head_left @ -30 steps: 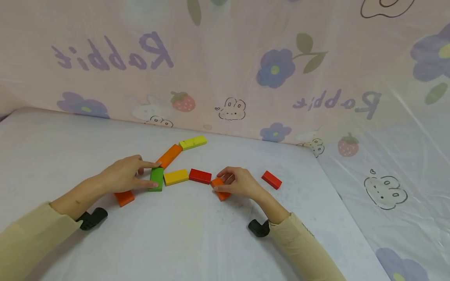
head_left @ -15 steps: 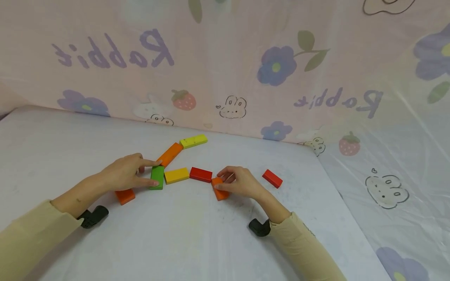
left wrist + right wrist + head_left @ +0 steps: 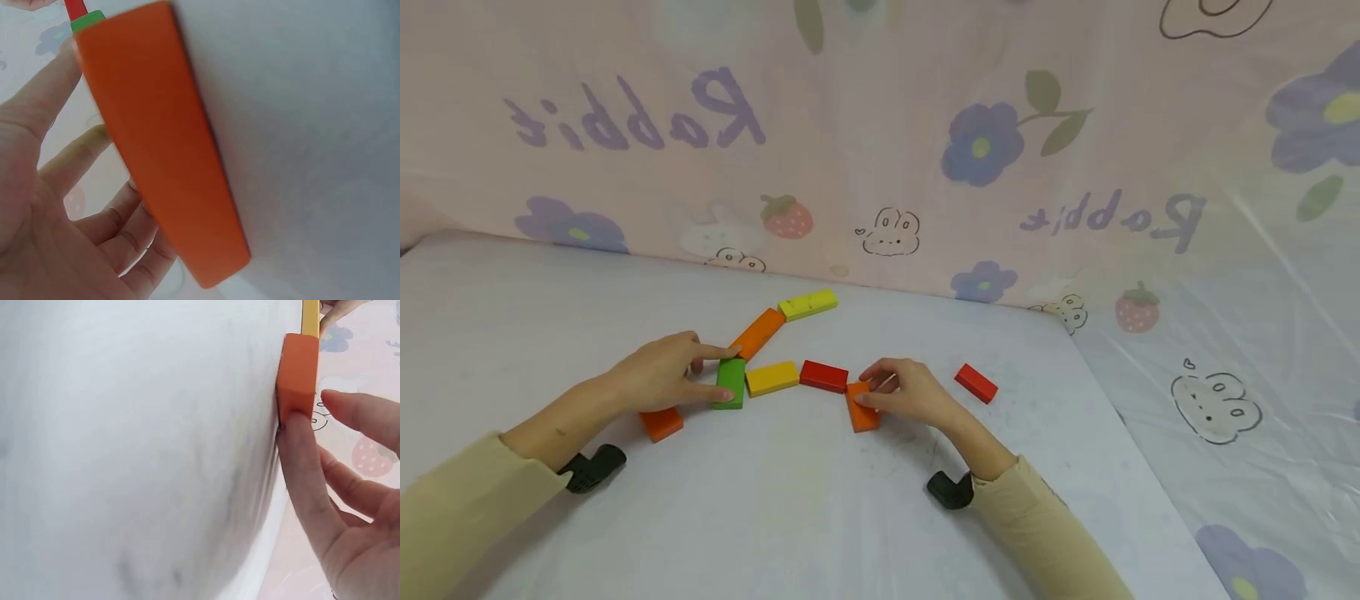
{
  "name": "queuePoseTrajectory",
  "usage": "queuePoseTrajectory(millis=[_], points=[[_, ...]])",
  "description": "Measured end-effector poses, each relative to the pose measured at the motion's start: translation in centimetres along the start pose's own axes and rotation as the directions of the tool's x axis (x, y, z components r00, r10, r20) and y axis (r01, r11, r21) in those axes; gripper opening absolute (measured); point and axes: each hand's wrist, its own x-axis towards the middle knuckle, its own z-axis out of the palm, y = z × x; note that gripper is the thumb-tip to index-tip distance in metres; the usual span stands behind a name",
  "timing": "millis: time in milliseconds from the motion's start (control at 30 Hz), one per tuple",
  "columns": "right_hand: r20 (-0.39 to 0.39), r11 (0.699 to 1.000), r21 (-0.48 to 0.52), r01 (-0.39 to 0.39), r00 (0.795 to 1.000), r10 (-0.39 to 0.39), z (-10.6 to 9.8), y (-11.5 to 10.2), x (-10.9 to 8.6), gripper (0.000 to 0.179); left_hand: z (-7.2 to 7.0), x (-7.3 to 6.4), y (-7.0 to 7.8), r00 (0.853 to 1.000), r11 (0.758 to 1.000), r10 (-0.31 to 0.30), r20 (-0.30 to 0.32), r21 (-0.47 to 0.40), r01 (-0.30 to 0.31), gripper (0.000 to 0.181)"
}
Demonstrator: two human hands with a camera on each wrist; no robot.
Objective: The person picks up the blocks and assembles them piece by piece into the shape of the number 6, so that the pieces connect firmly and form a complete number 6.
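Observation:
In the head view, a row of flat coloured blocks bends across the white table. The left hand [image 3: 662, 375] touches the green block [image 3: 731, 386] with its thumb, while the index fingertip lies where that block meets a long orange block [image 3: 757, 333]. Partly hidden under this hand is another orange block [image 3: 662, 424], large in the left wrist view. The right hand [image 3: 910, 392] rests its thumb against an orange block [image 3: 862, 412] at the row's right end. Its index finger stands just clear of that block in the right wrist view. Yellow [image 3: 772, 379] and red [image 3: 824, 377] blocks lie between the hands.
A lighter yellow block [image 3: 808, 304] continues the row at the back. One red block [image 3: 976, 383] lies apart, right of the right hand. Black wrist devices [image 3: 595, 468] protrude from both sleeves over the white table [image 3: 760, 517]. A printed curtain [image 3: 835, 150] hangs behind.
The orange block by the right hand has turned, its near end swinging left. The right thumb followed it. The left hand has kept its place; the head view has shifted slightly.

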Motion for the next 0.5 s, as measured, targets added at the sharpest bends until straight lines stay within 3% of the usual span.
queuePoseTrajectory(millis=[500], points=[[-0.159,0.997,0.029,-0.069,0.985,0.073,-2.9,3.0,-2.1,0.035,0.1,0.0,0.0,1.000,1.000,-0.010,0.002,-0.007,0.010,0.070]])
